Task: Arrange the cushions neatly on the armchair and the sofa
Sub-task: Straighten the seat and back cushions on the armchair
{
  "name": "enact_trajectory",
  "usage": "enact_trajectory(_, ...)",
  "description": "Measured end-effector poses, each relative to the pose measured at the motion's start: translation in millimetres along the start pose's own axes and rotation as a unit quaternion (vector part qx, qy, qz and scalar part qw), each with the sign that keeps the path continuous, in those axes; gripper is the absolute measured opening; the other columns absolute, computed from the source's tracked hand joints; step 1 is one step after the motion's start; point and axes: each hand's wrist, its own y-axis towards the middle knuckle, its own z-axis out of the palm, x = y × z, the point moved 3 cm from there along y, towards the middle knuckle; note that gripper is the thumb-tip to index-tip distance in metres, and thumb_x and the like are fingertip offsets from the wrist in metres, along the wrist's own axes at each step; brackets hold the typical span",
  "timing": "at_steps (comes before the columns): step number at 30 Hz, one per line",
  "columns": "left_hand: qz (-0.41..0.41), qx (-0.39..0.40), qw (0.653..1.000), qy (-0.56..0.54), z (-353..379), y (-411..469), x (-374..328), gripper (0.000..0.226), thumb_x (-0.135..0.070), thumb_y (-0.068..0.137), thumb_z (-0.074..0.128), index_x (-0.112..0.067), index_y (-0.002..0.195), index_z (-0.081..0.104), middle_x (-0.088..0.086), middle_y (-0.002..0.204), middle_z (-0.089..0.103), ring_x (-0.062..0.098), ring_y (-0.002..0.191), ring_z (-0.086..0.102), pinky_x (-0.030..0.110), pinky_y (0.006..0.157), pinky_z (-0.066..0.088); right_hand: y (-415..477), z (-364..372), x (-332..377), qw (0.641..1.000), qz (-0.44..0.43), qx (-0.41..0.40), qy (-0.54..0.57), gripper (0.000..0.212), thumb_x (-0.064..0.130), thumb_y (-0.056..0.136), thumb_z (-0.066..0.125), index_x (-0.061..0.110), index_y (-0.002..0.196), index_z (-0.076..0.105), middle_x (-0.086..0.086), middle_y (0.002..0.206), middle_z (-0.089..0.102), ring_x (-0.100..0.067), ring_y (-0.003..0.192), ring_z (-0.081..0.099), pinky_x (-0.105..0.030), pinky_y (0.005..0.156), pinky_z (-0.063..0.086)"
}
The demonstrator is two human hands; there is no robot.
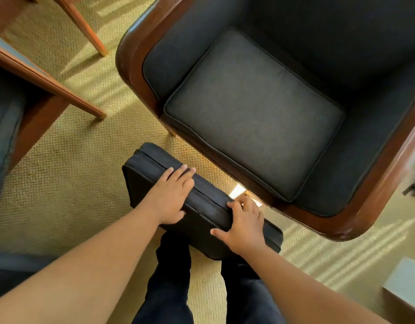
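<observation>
Left hand (pixel 171 197) and right hand (pixel 245 224) both grip the top edge of the dark cushion (pixel 207 205), fingers curled over it. The cushion stands on edge just near the armchair (pixel 129 57). It seems the pick-up step; next it likely needs lifting far-right against the chair's back.

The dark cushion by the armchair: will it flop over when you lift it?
The dark boxy fabric cushion probably is fairly stiff: its piped edges look straight, held upright. It likely feels light: the left hand and right hand grip just its top edge. Woven cloth should not slip.
</observation>
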Motion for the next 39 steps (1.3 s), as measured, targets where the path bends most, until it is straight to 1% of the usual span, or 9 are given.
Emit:
enact_trajectory(3, 0.014, 0.014, 0.999, 0.046, -1.7, -3.0, -2.1, 0.097, -0.056, 0.077, 0.073, -0.017, 0.150, 0.020, 0.007, 0.164, 0.015, 0.029, 0.152, 0.012, 0.050, 0.123, 0.010, -9.3, 17.2, 0.8, 1.000, -0.001, 0.006, 0.018, 0.095, 0.069, 0.066, 0.078, 0.027, 0.140, 0.036, 0.001, 0.149, 0.030, -0.024, 0.143, 0.030, -0.049, 0.121, 0.023)
enact_trajectory(7, 0.065, 0.083, 0.987, 0.121, -7.2, 14.8, -3.4, 0.123, -0.067, 0.058, 0.080, -0.016, 0.150, 0.018, 0.010, 0.147, 0.029, 0.034, 0.137, 0.028, 0.054, 0.119, 0.015, -8.5, 21.1, 1.9, 1.000, -0.016, 0.010, -0.005, 0.104, 0.068, 0.056, 0.081, 0.025, 0.137, 0.032, 0.001, 0.130, 0.045, -0.024, 0.123, 0.047, -0.043, 0.105, 0.041)
enact_trajectory(10, 0.099, 0.106, 0.979, 0.144, -9.0, 25.7, -2.9, 0.114, -0.064, 0.056, 0.082, -0.015, 0.145, 0.030, 0.012, 0.144, 0.032, 0.034, 0.136, 0.029, 0.052, 0.120, 0.019, -2.0, 13.0, 2.6, 0.998, -0.043, 0.028, -0.027, 0.109, 0.065, 0.057, 0.078, 0.023, 0.143, 0.026, -0.003, 0.132, 0.045, -0.027, 0.122, 0.046, -0.045, 0.101, 0.045)
enact_trajectory(14, 0.113, 0.113, 0.981, 0.108, -26.5, 32.9, -1.3, 0.083, -0.049, 0.065, 0.082, -0.020, 0.131, 0.041, 0.003, 0.130, 0.050, 0.024, 0.118, 0.048, 0.042, 0.103, 0.040, 8.7, -4.4, 7.4, 0.997, -0.045, 0.033, -0.056, 0.078, 0.061, 0.063, 0.074, 0.021, 0.124, 0.048, -0.001, 0.117, 0.051, -0.025, 0.108, 0.052, -0.043, 0.091, 0.049)
enact_trajectory(21, 0.161, 0.092, 0.971, 0.148, -64.6, 38.2, -8.8, 0.069, -0.047, 0.069, 0.080, -0.023, 0.122, 0.044, -0.002, 0.120, 0.049, 0.020, 0.109, 0.048, 0.038, 0.094, 0.042, -2.7, -17.9, 4.8, 0.999, -0.026, -0.021, -0.020, 0.067, 0.064, 0.063, 0.075, 0.026, 0.109, 0.044, 0.007, 0.109, 0.047, -0.018, 0.102, 0.051, -0.040, 0.090, 0.049)
enact_trajectory(25, 0.165, 0.040, 0.970, 0.172, -91.6, 55.0, -8.3, 0.071, -0.048, 0.067, 0.079, -0.024, 0.123, 0.043, -0.002, 0.121, 0.047, 0.020, 0.108, 0.047, 0.039, 0.094, 0.043, 1.9, -37.5, 2.7, 0.997, -0.022, -0.069, 0.004, 0.068, 0.064, 0.066, 0.077, 0.028, 0.113, 0.043, 0.009, 0.108, 0.043, -0.015, 0.103, 0.048, -0.036, 0.091, 0.048)
enact_trajectory(30, 0.131, 0.037, 0.974, 0.181, -119.5, 88.8, 11.8, 0.077, -0.051, 0.063, 0.080, -0.026, 0.125, 0.042, -0.005, 0.118, 0.047, 0.018, 0.105, 0.048, 0.035, 0.091, 0.044, 31.3, -70.5, 10.1, 0.992, -0.041, -0.118, 0.022, 0.065, 0.058, 0.068, 0.077, 0.027, 0.117, 0.049, 0.009, 0.105, 0.044, -0.016, 0.098, 0.049, -0.035, 0.084, 0.046)
enact_trajectory(33, 0.107, 0.018, 0.982, 0.152, -126.7, 100.9, 33.4, 0.086, -0.061, 0.058, 0.078, -0.028, 0.129, 0.043, -0.006, 0.119, 0.047, 0.018, 0.106, 0.048, 0.037, 0.092, 0.045, 54.4, -90.7, 7.0, 0.988, -0.055, -0.143, 0.015, 0.069, 0.054, 0.066, 0.077, 0.025, 0.123, 0.051, 0.005, 0.108, 0.045, -0.022, 0.100, 0.049, -0.038, 0.084, 0.041)
enact_trajectory(39, 0.093, 0.055, 0.983, 0.148, -122.3, 126.2, 57.9, 0.114, -0.095, 0.054, 0.052, -0.030, 0.146, 0.032, -0.008, 0.140, 0.039, 0.019, 0.127, 0.040, 0.046, 0.109, 0.033, 95.1, -92.9, -11.3, 0.994, -0.084, -0.065, 0.021, 0.101, 0.072, 0.058, 0.067, 0.030, 0.146, 0.038, 0.004, 0.122, 0.041, -0.023, 0.115, 0.044, -0.045, 0.105, 0.031)
